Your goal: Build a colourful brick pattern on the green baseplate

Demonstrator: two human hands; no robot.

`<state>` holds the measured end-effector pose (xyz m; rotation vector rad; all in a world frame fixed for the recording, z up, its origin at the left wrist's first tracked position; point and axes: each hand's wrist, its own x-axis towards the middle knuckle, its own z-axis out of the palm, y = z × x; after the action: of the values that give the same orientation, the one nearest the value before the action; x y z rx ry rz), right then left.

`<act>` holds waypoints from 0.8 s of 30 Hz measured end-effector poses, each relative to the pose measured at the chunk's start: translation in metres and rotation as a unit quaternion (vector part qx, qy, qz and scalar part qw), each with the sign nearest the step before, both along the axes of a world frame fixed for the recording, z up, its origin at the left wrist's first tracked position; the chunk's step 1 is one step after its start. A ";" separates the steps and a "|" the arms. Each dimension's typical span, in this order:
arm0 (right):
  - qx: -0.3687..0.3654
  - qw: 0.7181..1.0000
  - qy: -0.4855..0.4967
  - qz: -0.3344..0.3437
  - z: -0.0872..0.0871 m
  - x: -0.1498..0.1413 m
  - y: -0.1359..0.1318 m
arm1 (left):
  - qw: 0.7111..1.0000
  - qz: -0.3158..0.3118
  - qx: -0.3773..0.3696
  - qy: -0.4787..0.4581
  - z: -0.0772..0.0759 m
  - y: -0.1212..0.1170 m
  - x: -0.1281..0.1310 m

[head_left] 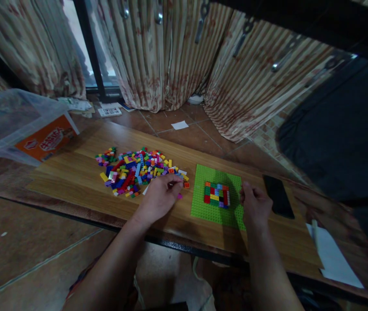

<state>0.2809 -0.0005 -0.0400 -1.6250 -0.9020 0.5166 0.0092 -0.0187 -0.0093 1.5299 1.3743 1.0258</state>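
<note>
A shallow heap of loose toy bricks (140, 170) in many colours spreads over the left half of the wooden desk (73, 172). The left hand (161, 194) is at the heap's right end, its fingers curled and the thumb brought near the fingertips; whether a brick is pinched there cannot be told. An orange brick (187, 185) lies just beside those fingertips, and a magenta brick (180, 196) is close by, on the side nearer the person.

To the right of the heap lies a lime-green studded baseplate (199, 201), flat on the desk. A patchwork of bricks (216, 195) — red, yellow, blue, green, orange and more — is set on its middle, with bare studs all around. The right hand (255, 203) is at the baseplate's right edge, loosely closed with fingers bent inward; anything inside the grip is hidden.

Beyond that hand, a black smartphone (278, 196) lies on the desk. A white paper sheet (337, 259) lies at the right end, with a pale stick (315, 233) by its left edge. At the opposite end is a clear plastic box (15, 110) with an orange label (46, 138); striped curtains (171, 56) hang behind.
</note>
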 end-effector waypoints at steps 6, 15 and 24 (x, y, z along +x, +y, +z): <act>0.062 0.986 -0.129 0.085 0.004 -0.042 -0.013 | 0.984 0.163 0.027 -0.067 0.007 0.007 -0.018; 0.071 0.889 -0.252 0.376 -0.008 -0.104 -0.037 | 0.972 0.202 0.033 -0.113 0.001 0.012 -0.028; 0.029 0.877 -0.285 0.386 -0.022 -0.114 -0.030 | 0.976 0.193 0.023 -0.097 0.003 0.010 -0.031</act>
<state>0.1666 -0.0308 -0.0623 -1.3240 -2.0253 0.5363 -0.0219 -0.0085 -0.0064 1.1793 1.5500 1.4123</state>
